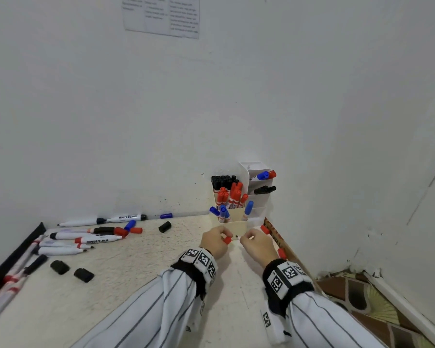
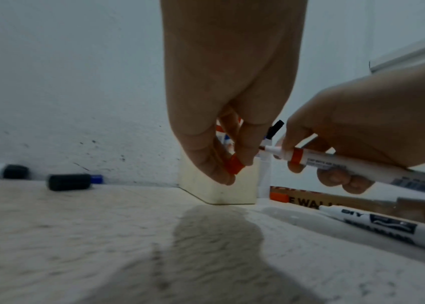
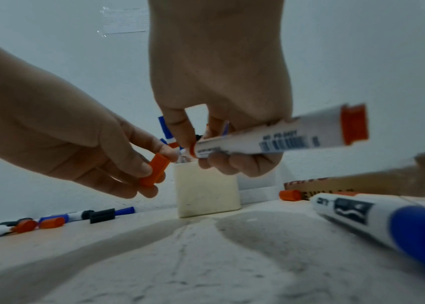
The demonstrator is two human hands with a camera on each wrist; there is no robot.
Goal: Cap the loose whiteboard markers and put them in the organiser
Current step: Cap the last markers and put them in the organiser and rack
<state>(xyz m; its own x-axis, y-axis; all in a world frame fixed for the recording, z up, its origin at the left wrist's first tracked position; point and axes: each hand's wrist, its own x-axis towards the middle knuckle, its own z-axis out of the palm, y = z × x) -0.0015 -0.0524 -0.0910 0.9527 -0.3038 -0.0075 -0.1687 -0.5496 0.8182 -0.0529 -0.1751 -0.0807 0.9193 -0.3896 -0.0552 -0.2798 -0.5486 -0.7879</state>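
My left hand (image 1: pixel 217 241) pinches a red cap (image 1: pixel 227 240) (image 2: pixel 235 166) (image 3: pixel 154 173) between thumb and fingers. My right hand (image 1: pixel 255 243) grips an uncapped red whiteboard marker (image 2: pixel 349 164) (image 3: pixel 271 138) with its bare tip pointing left at the cap, a short gap between them. Both hands hover just in front of the cream and white organiser (image 1: pixel 237 226) (image 2: pixel 222 191) (image 3: pixel 206 193), which stands in the corner with several capped black, red and blue markers upright in it.
Several loose markers (image 1: pixel 86 238) and caps (image 1: pixel 165 226) lie on the table at the left, with black caps (image 1: pixel 60 267) nearer me. A blue marker (image 3: pixel 388 224) lies under my right wrist. Red caps (image 1: pixel 264 229) sit by a cardboard strip (image 1: pixel 284 243) at the right edge.
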